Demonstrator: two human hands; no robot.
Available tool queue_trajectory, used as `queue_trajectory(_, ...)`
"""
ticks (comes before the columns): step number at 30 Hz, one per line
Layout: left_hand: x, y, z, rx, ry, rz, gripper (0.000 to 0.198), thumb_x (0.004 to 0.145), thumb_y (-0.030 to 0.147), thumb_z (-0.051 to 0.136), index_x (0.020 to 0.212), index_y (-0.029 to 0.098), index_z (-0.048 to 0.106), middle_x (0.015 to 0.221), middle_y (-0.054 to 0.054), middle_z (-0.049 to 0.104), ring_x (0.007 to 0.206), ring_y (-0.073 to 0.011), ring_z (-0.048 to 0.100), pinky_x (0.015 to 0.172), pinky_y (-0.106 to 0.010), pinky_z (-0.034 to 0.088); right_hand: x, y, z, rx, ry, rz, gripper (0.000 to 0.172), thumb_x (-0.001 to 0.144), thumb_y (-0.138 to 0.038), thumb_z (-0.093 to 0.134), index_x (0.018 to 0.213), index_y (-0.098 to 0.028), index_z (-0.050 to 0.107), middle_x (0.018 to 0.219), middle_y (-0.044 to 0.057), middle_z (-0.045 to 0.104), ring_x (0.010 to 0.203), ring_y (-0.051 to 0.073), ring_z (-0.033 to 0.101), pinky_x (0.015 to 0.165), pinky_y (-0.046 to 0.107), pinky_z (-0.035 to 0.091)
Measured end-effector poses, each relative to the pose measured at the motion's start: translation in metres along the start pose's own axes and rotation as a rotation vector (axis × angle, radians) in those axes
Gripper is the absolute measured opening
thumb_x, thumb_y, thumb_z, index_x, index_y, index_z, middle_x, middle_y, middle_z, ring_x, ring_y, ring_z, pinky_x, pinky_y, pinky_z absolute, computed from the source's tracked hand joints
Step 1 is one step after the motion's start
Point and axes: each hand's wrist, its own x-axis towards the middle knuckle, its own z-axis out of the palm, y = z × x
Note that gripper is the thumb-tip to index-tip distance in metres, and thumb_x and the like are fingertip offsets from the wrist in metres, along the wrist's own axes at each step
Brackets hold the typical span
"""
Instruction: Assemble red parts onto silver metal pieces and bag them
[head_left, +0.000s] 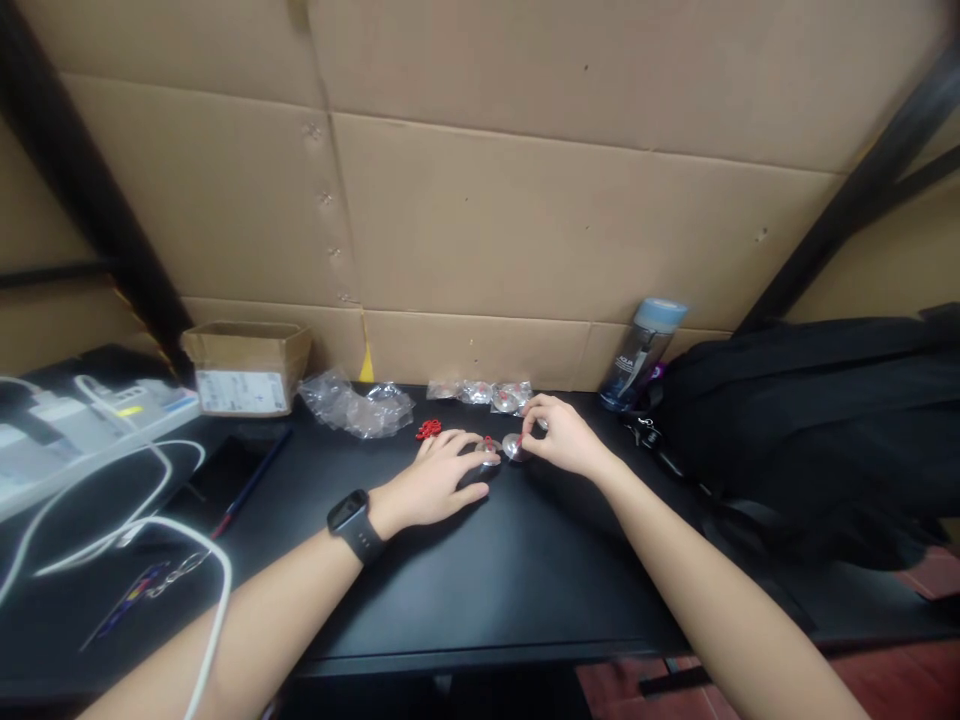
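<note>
The left hand (439,480) lies flat and open on the worktop (525,580), its fingertips steadying a small silver disc (488,457). The right hand (562,438) is curled, pinching a second disc (513,446) just beside the first. A red bit sits between them, too small to make out. This looks like a fitting step, calling for fine fingertip alignment. Red beads (428,430) and packets (480,392) lie near.
</note>
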Motion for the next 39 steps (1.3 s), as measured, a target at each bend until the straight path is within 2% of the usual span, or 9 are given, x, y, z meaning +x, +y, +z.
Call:
queue_trajectory(6,-0.002,-0.005,0.007,0.009,-0.039,-0.011,0.048,0.099,0.048,0.053,0.146,0.041,0.053,0.152,-0.007,0.050,0.141,-0.0396,0.034,0.114,-0.066,0.027,0.000,0.004,0.003,-0.013,-0.029,0.006,0.009,0.074,-0.016,0.074,0.069,-0.023,0.072,0.100,0.005,0.070,0.097,0.022,0.067,0.090,0.037,0.053)
queue_trajectory(13,-0.003,-0.005,0.007,0.071,-0.044,-0.025,0.052,0.096,0.045,0.056,0.148,0.042,0.051,0.154,-0.006,0.049,0.141,-0.0426,0.034,0.113,-0.068,0.026,-0.001,0.006,0.006,0.015,-0.046,-0.009,0.010,0.075,-0.015,0.073,0.068,-0.022,0.072,0.094,0.004,0.071,0.092,0.022,0.068,0.086,0.035,0.053)
queue_trajectory(18,-0.004,-0.004,0.004,0.102,-0.062,-0.041,0.050,0.097,0.046,0.055,0.147,0.041,0.052,0.154,-0.006,0.050,0.142,-0.0435,0.033,0.113,-0.068,0.025,0.002,0.010,-0.004,0.074,-0.057,-0.045,0.010,0.079,-0.014,0.068,0.073,-0.021,0.073,0.094,0.004,0.073,0.088,0.020,0.068,0.085,0.034,0.053)
queue_trajectory(20,-0.005,-0.004,0.004,0.102,-0.061,-0.041,0.049,0.097,0.046,0.055,0.146,0.041,0.053,0.153,-0.006,0.051,0.142,-0.0437,0.034,0.112,-0.068,0.026,0.002,0.021,-0.014,0.082,-0.037,-0.023,0.008,0.081,-0.018,0.067,0.081,-0.021,0.074,0.095,0.004,0.074,0.086,0.020,0.069,0.082,0.034,0.054)
queue_trajectory(24,-0.004,-0.004,0.003,0.084,-0.037,-0.031,0.047,0.096,0.046,0.056,0.143,0.041,0.056,0.149,-0.006,0.054,0.141,-0.0433,0.035,0.111,-0.067,0.026,-0.001,0.056,-0.032,0.032,0.038,0.143,0.014,0.081,-0.024,0.069,0.094,-0.020,0.074,0.094,0.005,0.076,0.086,0.022,0.071,0.076,0.034,0.056)
queue_trajectory(28,0.000,-0.005,-0.006,0.082,0.053,-0.002,0.037,0.094,0.043,0.061,0.129,0.033,0.067,0.134,-0.008,0.065,0.135,-0.0374,0.042,0.112,-0.058,0.029,-0.006,0.084,-0.026,-0.023,0.010,0.180,0.039,0.074,-0.026,0.079,0.112,-0.020,0.072,0.114,0.009,0.076,0.099,0.027,0.072,0.089,0.041,0.057)
queue_trajectory(31,0.003,-0.011,-0.020,0.168,0.170,-0.072,0.023,0.093,0.036,0.063,0.111,0.026,0.073,0.120,-0.008,0.070,0.124,-0.0320,0.052,0.106,-0.049,0.036,-0.006,0.093,-0.013,0.020,-0.056,0.216,0.046,0.074,-0.027,0.081,0.118,-0.020,0.070,0.118,0.010,0.075,0.105,0.028,0.072,0.096,0.042,0.056)
queue_trajectory(34,0.003,-0.026,-0.033,0.256,0.259,-0.202,0.020,0.090,0.030,0.065,0.108,0.024,0.073,0.114,-0.008,0.072,0.115,-0.0308,0.057,0.100,-0.045,0.041,-0.005,0.095,-0.004,0.082,-0.090,0.255,0.045,0.075,-0.026,0.080,0.118,-0.020,0.070,0.120,0.010,0.075,0.106,0.026,0.072,0.098,0.040,0.056)
queue_trajectory(39,0.001,-0.051,-0.036,0.269,0.216,-0.300,0.031,0.080,0.032,0.076,0.110,0.025,0.074,0.116,-0.009,0.071,0.118,-0.0348,0.056,0.098,-0.046,0.042,-0.002,0.093,-0.001,0.061,-0.089,0.250,0.039,0.075,-0.022,0.077,0.113,-0.019,0.071,0.111,0.009,0.077,0.101,0.026,0.072,0.096,0.040,0.055)
